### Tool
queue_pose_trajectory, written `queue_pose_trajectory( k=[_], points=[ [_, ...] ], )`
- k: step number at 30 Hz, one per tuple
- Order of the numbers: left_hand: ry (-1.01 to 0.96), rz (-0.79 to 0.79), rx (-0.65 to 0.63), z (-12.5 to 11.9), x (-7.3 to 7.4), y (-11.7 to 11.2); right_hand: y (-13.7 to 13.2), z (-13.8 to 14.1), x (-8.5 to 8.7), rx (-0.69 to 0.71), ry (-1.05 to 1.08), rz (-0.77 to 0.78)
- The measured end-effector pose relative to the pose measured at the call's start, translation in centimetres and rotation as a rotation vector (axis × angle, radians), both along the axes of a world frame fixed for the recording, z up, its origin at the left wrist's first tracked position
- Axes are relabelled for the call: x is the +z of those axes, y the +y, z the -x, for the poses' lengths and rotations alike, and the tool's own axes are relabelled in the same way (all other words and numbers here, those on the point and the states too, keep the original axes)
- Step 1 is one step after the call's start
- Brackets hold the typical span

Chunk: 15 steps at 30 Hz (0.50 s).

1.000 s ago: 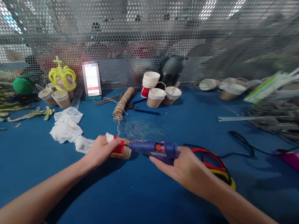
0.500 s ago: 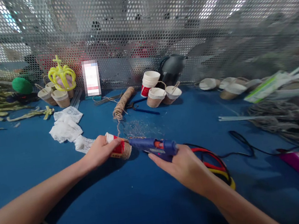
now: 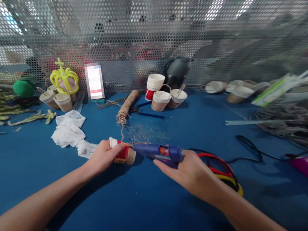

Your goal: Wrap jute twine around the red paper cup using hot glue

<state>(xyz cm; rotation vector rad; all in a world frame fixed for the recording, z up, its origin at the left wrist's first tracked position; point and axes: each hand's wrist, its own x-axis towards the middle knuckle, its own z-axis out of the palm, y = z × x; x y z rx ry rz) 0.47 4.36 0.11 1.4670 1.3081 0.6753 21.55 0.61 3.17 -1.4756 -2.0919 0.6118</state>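
My left hand (image 3: 102,157) is wrapped round a small red and white paper cup (image 3: 121,154) lying on its side on the blue table (image 3: 144,211). Brown twine covers the cup's bottom part. My right hand (image 3: 191,173) grips a blue glue gun (image 3: 159,152), whose nozzle touches the twine-wrapped end of the cup. A strand of twine runs from the cup up to a spool of twine (image 3: 126,106) farther back.
Twine-wrapped cups (image 3: 166,99) and a stack of paper cups (image 3: 153,84) stand at the back, more cups (image 3: 58,99) with a yellow crown (image 3: 64,80) at the left. White tissue (image 3: 68,132) lies left. Cables (image 3: 223,169) and wire clutter (image 3: 288,120) lie right. A perforated metal screen (image 3: 159,24) closes the back.
The glue gun's nozzle has shifted slightly along the cup's twine-wrapped end; both hands otherwise stay where they were.
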Motion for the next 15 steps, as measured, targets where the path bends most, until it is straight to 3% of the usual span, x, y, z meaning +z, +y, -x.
queue_pose_trajectory(
  k=[15],
  points=[
    [0.014, -0.005, 0.005, -0.08, 0.31, -0.07, -0.13, 0.16, 0.49, -0.008, -0.008, -0.022]
  ],
)
